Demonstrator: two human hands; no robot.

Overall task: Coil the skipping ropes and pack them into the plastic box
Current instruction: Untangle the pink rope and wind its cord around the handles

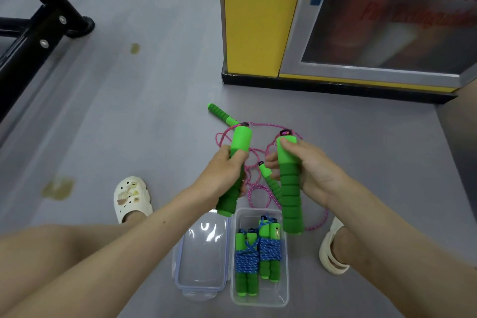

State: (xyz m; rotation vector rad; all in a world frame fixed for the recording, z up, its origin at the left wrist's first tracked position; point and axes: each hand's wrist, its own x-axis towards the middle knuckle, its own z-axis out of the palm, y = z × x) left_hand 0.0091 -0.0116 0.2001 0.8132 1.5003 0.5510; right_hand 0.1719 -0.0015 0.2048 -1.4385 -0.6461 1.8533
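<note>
Grip is confirmed on both sides. The left hand [224, 175] is closed round the ribbed foam shaft of a green skipping-rope handle with a smooth light-green cap [241, 141], which is held upright at a slight tilt. The right hand [313, 170] is closed on a second green foam handle [290, 196], held near vertical, with the thumb laid on its smooth cap. The two held handles are kept apart.

Between the hands and lower down, a third, thinner green handle [269, 181] is seen; whether the right fingertips touch it cannot be told. Loose pink braided rope [258, 186] is spread in loops on the grey floor [154, 111] beneath and beyond the hands. A fourth green handle [222, 113] lies beyond the left hand.

Below the grips, nearer the person, a clear rectangular plastic box [281, 289] stands open on the floor. Two bundles of green handles wound in blue rope [244, 263] are packed side by side in it. A clear lid [204, 253] lies just beside the box, on the left-hand side.
</note>
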